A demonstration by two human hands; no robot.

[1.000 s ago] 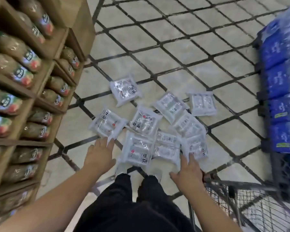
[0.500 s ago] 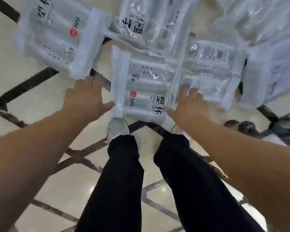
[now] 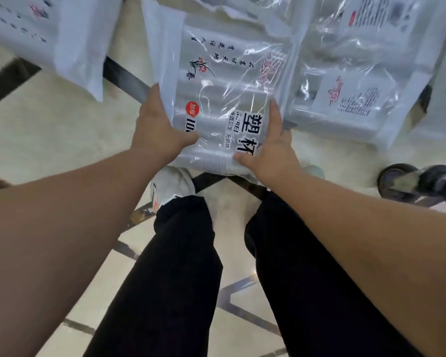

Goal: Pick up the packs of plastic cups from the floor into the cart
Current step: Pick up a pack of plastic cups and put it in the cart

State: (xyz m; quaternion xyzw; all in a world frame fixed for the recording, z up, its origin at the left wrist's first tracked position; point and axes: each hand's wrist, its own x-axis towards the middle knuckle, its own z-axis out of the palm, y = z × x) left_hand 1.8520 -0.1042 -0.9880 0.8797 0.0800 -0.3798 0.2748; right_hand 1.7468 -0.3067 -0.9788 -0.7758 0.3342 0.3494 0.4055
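Observation:
A clear pack of plastic cups [image 3: 224,99] with black lettering and a red dot lies on the floor just ahead of my feet. My left hand [image 3: 157,127] grips its left edge, thumb on top and fingers under the wrap. My right hand [image 3: 271,148] grips its right edge near the bottom corner, thumb pressing the label. Another pack [image 3: 358,81] lies touching it on the right, and a third pack [image 3: 49,29] lies at the upper left. Of the cart, only a wheel [image 3: 407,186] shows at the right edge.
The floor is pale tile with dark diagonal strips [image 3: 124,76]. My black trouser legs and a white shoe [image 3: 173,186] fill the lower middle. More packs overlap along the top edge.
I have bent closer to the floor. Both hands moved inward from beside the pack onto its left and right edges and now grip it.

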